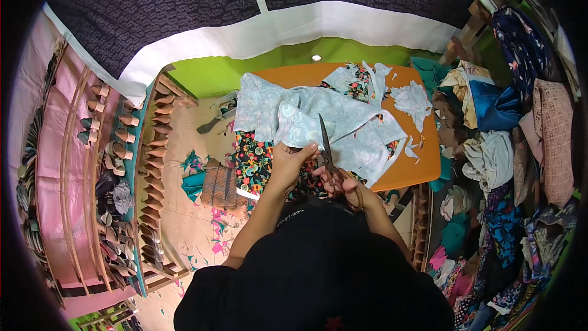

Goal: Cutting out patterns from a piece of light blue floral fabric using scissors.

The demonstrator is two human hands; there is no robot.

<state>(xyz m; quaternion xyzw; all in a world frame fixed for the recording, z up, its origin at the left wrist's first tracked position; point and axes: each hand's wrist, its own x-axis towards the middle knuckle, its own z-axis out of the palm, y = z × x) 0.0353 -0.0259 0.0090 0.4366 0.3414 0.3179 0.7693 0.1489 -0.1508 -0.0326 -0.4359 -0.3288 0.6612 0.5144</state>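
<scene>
My left hand (293, 160) pinches the near edge of a folded floral fabric (298, 127), whose pale light-blue wrong side faces up. In my right hand (340, 185) is a pair of large dark scissors (326, 141), its blades pointing away from me just right of the held edge. The blades look closed or nearly so. More of the same cloth spreads over an orange table (419, 168), and its black printed side with bright flowers (254, 162) shows at the left, where it hangs over the near edge.
Cut scraps (411, 103) lie on the table's right side. Wooden shoe lasts (154, 178) line a rack at left, near more shoe forms (122, 135). A brown patterned bag (219, 187) sits on the scrap-strewn floor. Piled fabrics (490, 159) fill the right side; a dark curtain (184, 12) hangs behind.
</scene>
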